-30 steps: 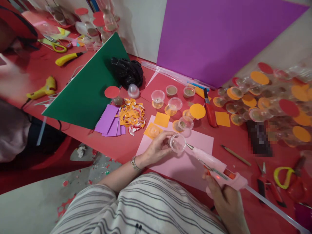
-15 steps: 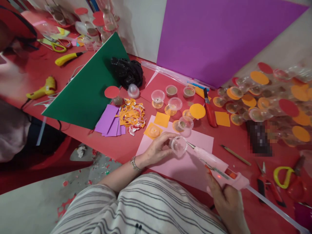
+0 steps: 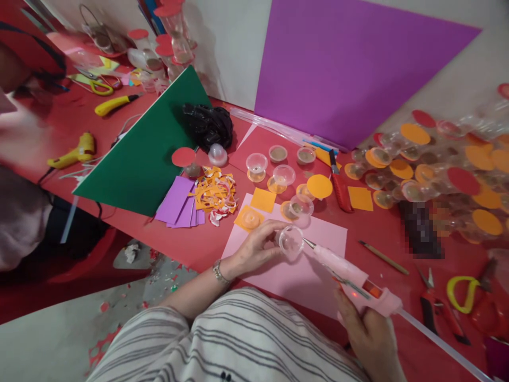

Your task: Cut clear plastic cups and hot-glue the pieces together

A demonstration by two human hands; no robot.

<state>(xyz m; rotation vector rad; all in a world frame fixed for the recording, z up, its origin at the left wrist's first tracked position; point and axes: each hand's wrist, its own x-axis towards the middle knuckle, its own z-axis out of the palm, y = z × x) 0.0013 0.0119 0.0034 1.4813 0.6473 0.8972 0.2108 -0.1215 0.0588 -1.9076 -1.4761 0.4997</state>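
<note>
My left hand pinches a small clear plastic cup by its side, its round mouth turned up toward me. In my right hand is a pink hot glue gun, with a red light glowing on its body and a long glue stick out of its back. The gun's metal nozzle meets the cup's right rim or sits right beside it; which one I cannot tell. Both are above a pink sheet. Just beyond my left hand, an orange square with a clear plastic piece lies next to a plain orange square.
Several clear cups stand behind the sheet. Stacked cup pieces crowd the right, near pliers and scissors. A green board, orange paper scraps and a red cutter lie around. Another person sits at left.
My view has shifted slightly, so the table's things sit a little lower. Both hands keep the cup and glue gun together, with the nozzle still at the cup's right rim.
</note>
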